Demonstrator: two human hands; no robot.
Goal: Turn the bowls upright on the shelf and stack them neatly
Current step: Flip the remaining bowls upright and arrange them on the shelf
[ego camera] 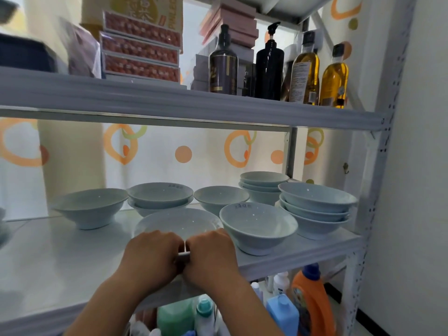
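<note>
Pale blue-white bowls stand upright on the white middle shelf (60, 258). My left hand (151, 253) and my right hand (211, 251) sit side by side, both gripping the near rim of one bowl (179, 223) at the shelf's front centre; its lower part is hidden behind my hands. A single bowl (89, 207) stands at the left and another single bowl (258, 229) right of my hands. Behind are a stack of two bowls (160, 197), a lone bowl (220, 197), a rear stack (264, 185) and a front right stack (317, 207).
The upper shelf (194, 103) carries boxes, dark pump bottles (269, 66) and oil bottles (334, 78) right above the bowls. A metal upright (378, 190) bounds the right side. Detergent bottles (310, 301) stand below the middle shelf. A patterned curtain hangs behind.
</note>
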